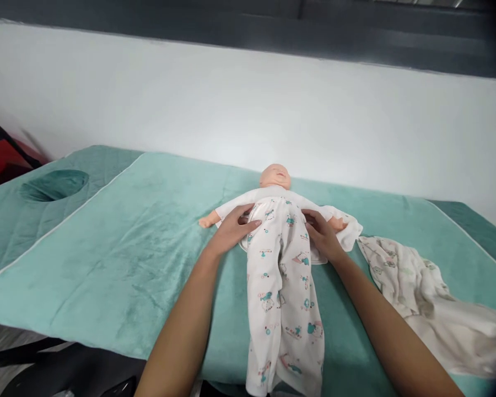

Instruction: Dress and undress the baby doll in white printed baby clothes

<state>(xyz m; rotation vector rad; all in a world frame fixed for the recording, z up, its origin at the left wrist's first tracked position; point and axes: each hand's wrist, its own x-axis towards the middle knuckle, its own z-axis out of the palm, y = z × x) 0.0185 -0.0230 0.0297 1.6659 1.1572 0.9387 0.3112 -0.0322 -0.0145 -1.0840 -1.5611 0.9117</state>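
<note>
A baby doll (pixel 275 176) lies on its back, head toward the wall, in a white long-sleeved top (pixel 242 200) with both arms spread. Over its chest and lower body lie white baby pants (pixel 268 275) with a teal and pink print, the legs stretching toward me. The doll's own legs are hidden. My left hand (pixel 235 229) grips the left side of the waistband, thumb on top of the fabric. On the opposite side, my right hand (pixel 320 231) holds the waist edge, its fingertips partly hidden by the cloth.
A green velvety cover (pixel 119 259) spreads over the bed, which has a face hole (pixel 55 184) at the left. Crumpled printed baby clothing (pixel 421 292) lies at the right. The white wall (pixel 231 105) stands behind; a black chair (pixel 74 369) is at lower left.
</note>
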